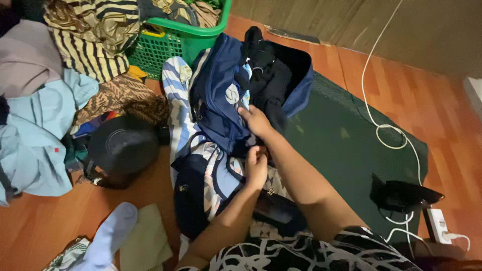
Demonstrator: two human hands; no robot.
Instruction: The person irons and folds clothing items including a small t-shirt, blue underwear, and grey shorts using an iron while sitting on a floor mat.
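Note:
A navy blue bag (pixel 216 95) lies open on the floor with black clothing (pixel 268 75) spilling from its top. My right hand (pixel 256 121) presses on the bag's lower edge, fingers curled over the navy fabric beside a patterned cloth. Just below it, my left hand (pixel 256 166) is closed in a fist, pinching the bag's dark edge. Under the bag lies a blue and white striped garment (pixel 178 105). A dark pouch (pixel 278 211) rests near my left forearm.
A green laundry basket (pixel 173 42) full of striped clothes stands at the back. A light blue garment (pixel 37 135) and a black round object (pixel 123 148) lie left. A dark green mat (pixel 341 140), white cable (pixel 374 120), power strip (pixel 438 226) and black appliance (pixel 401 194) are right.

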